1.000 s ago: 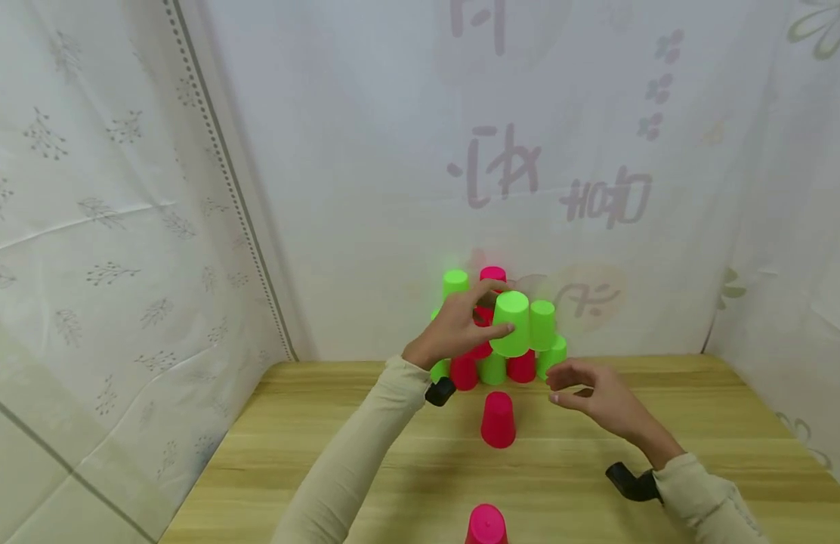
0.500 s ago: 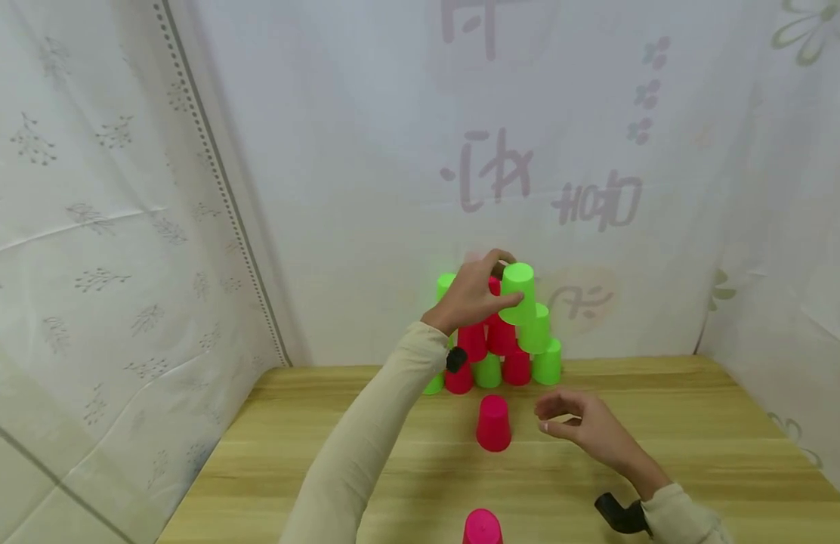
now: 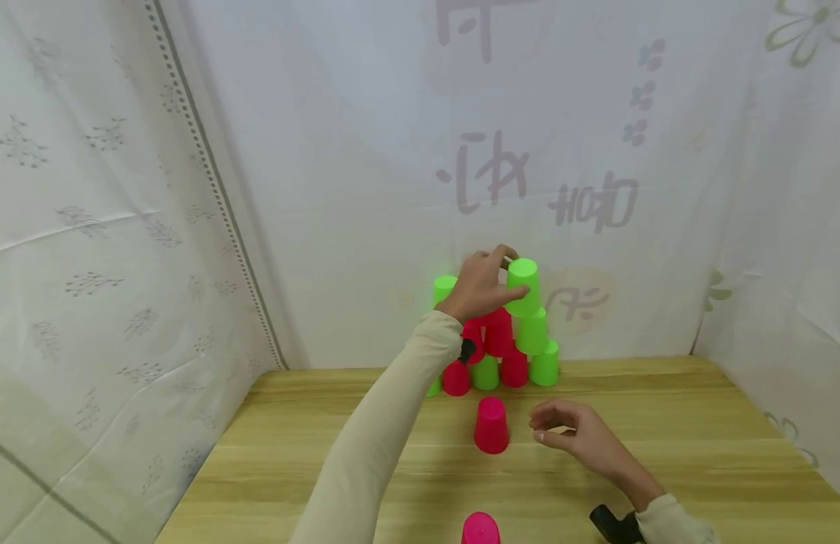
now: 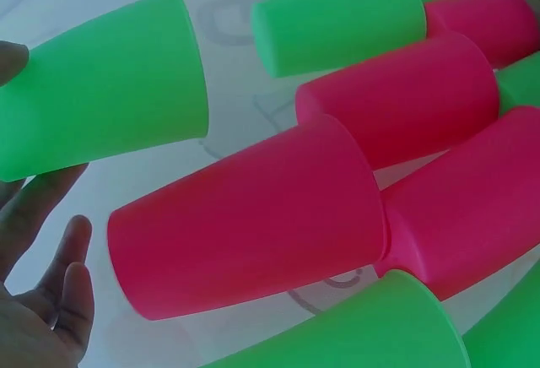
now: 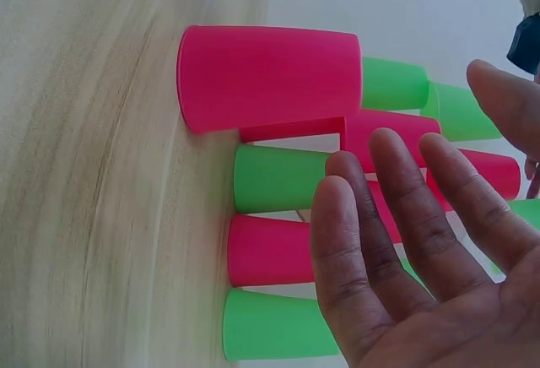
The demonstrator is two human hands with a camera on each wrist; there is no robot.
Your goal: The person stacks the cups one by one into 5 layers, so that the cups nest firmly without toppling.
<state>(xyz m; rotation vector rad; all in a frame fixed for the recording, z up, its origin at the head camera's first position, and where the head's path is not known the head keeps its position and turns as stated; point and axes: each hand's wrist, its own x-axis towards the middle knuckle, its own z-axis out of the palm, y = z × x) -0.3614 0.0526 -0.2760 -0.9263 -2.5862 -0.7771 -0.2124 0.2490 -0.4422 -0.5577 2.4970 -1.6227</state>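
Note:
At the upper right of a stack of cups, my left hand point(image 3: 480, 283) pinches an upside-down green cup point(image 3: 526, 273) between thumb and fingers. In the left wrist view, a gap shows between the rim of this green cup point(image 4: 110, 81) and the green cup point(image 4: 342, 22) of the row below. Beside it stands a red cup point(image 4: 245, 216) in the upper row. My right hand point(image 3: 579, 438) holds nothing, its fingers loosely bent above the table, just right of a lone red cup point(image 3: 491, 427). My left hand and forearm hide part of the stack in the head view.
Red and green cups stand upside down in stacked rows near the back cloth, with a green cup point(image 3: 545, 364) at the bottom right corner. Another red cup point(image 3: 481, 529) stands at the near edge of view. Patterned white cloth point(image 3: 365, 151) encloses the wooden table point(image 3: 311, 453).
My left hand has carried the green cup up and rightward, from before the stack to above its right side. My right hand has drawn slightly down, away from the stack.

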